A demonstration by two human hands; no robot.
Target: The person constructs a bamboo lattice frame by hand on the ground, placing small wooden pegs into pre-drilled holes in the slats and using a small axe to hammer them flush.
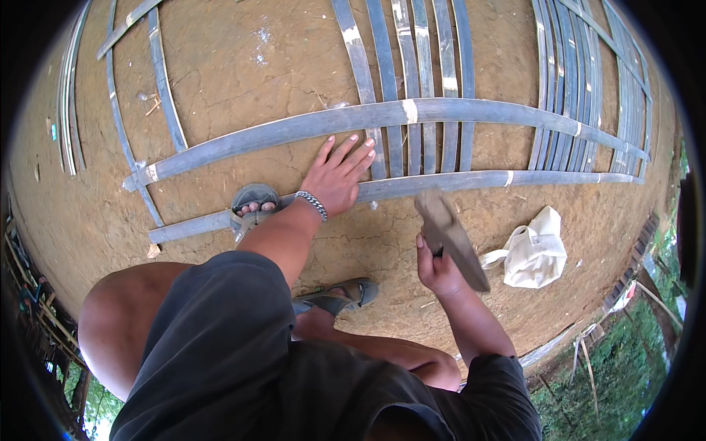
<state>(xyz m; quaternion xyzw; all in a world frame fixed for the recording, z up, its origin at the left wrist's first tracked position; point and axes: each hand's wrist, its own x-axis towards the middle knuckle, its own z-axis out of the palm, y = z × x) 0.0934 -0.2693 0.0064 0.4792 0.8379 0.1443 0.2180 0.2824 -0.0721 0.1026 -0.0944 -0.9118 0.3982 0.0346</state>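
Split bamboo slats, grey with pale nodes, lie on the ground as a loose lattice. My left hand (338, 180) is open, fingers spread, between the far long crosswise slat (294, 131) and the near crosswise slat (434, 181). Its fingertips reach the leftmost lengthwise slat (376, 153) of the middle group; whether they press on it I cannot tell. Raised nearer to me, my right hand (439, 270) is closed around a broad brown tapering tool (450, 231). The tool's exact kind is unclear. Its blunt upper end points toward the near crosswise slat.
To the right, a white cloth bag (535, 250) lies on the brown earth (390, 242). More slats (570, 81) stand grouped at the far right, others (163, 81) at the far left. My sandalled left foot (254, 206) is beside the near slat's left part. Greenery (588, 389) borders the lower right.
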